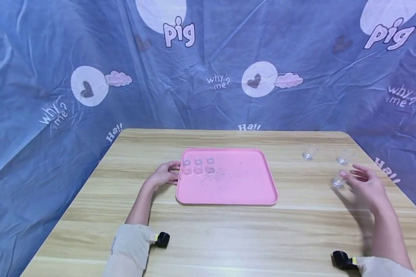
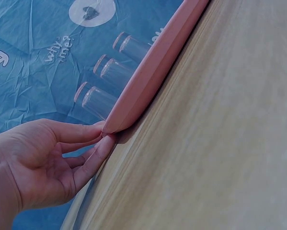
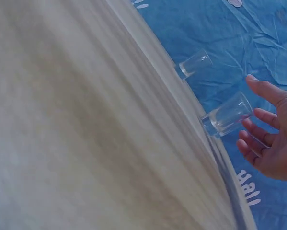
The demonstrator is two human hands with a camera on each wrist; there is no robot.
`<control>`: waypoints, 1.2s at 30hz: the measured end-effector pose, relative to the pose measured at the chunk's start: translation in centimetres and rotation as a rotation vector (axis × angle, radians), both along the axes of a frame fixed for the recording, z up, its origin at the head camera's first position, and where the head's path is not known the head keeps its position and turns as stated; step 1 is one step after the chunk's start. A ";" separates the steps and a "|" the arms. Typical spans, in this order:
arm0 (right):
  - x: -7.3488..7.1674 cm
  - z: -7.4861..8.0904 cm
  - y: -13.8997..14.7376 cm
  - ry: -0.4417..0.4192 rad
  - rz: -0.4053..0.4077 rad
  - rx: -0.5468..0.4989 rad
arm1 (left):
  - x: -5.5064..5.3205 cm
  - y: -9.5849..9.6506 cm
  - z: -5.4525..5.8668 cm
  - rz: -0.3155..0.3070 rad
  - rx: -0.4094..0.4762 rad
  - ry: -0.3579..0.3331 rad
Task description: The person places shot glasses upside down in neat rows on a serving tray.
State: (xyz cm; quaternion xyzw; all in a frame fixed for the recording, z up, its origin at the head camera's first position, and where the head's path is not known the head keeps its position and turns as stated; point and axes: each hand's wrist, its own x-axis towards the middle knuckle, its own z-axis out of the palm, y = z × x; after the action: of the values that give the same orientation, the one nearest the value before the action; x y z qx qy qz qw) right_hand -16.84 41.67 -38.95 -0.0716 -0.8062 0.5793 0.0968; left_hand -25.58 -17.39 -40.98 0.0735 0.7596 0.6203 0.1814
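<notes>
A pink tray [image 1: 242, 181] lies on the table, and my left hand [image 1: 162, 175] pinches its left edge. In the left wrist view, the left hand [image 2: 42, 163] has its fingertips at the edge of the tray [image 2: 150, 76]. Three clear glasses stand bottom up in a row on the tray's left part, one of them a glass [image 2: 100, 103] close to that hand. At the right, my right hand [image 1: 365, 186] is beside an upright clear glass [image 1: 338, 181]. The right wrist view shows the right hand [image 3: 275, 132] with thumb and fingers spread near a glass [image 3: 227, 115].
Two more upright glasses, one glass [image 1: 308, 153] and another glass [image 1: 344, 157], stand farther back on the right. The wooden table [image 1: 228, 238] has a blue printed cloth [image 1: 208, 104] hanging behind and at its sides.
</notes>
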 end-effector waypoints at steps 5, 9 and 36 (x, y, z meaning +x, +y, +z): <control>-0.1 -1.0 0.3 0.005 0.030 0.033 | 0.0 0.1 -0.2 0.007 -0.010 0.006; -0.2 -1.6 0.5 0.023 0.024 0.071 | 0.0 0.1 -0.1 0.008 -0.018 0.007; 0.2 -3.1 0.4 -0.047 -0.058 0.405 | 0.2 -0.1 -0.1 -0.003 -0.005 0.015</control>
State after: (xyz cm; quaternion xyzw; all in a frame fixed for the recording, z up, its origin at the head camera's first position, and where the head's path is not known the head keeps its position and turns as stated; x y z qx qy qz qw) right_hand -16.61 42.05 -42.05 -0.0873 -0.9058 0.4004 0.1071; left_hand -25.39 -17.49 -41.03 0.0788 0.7625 0.6174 0.1769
